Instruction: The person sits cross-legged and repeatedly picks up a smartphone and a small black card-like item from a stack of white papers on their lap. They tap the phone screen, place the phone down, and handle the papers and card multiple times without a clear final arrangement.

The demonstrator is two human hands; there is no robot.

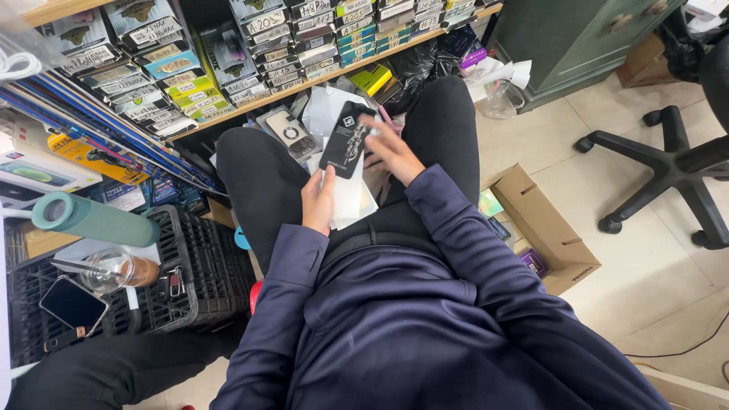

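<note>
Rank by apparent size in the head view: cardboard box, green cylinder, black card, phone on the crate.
1. Cardboard box.
2. Green cylinder.
3. Black card and phone look alike; the right hand hides part of the card, so unranked.
</note>
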